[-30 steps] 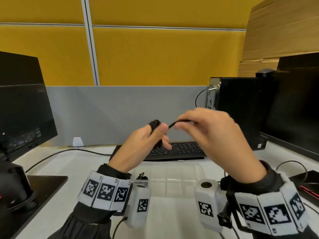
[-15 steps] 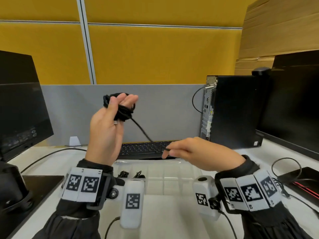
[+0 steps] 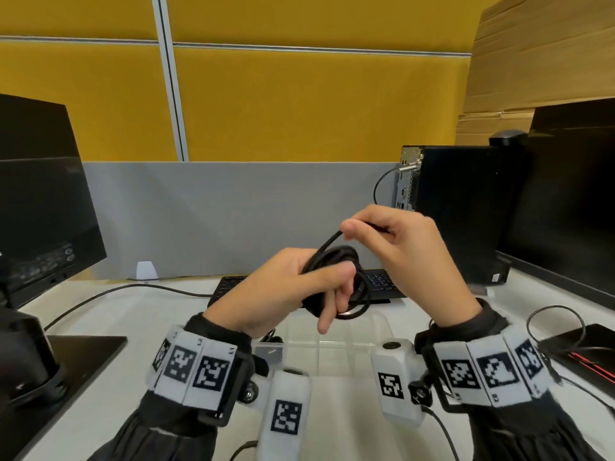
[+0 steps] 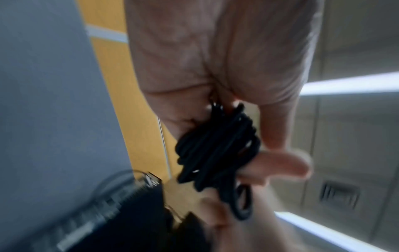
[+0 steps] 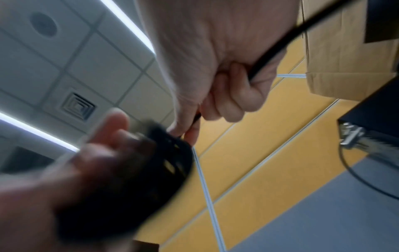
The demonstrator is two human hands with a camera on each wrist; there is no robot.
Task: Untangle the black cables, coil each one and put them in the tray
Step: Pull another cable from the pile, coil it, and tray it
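Holding both hands above the clear tray (image 3: 346, 331), left hand (image 3: 283, 287) grips coiled black cable (image 3: 336, 261), right hand (image 3: 409, 251) pinches its free end, hiding most of the keyboard (image 3: 229, 287).

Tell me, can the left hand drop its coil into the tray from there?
Probably yes. The left hand holds the coil above the clear tray, with nothing between. But the right hand pinches the cable's loose end, which must be let go first.
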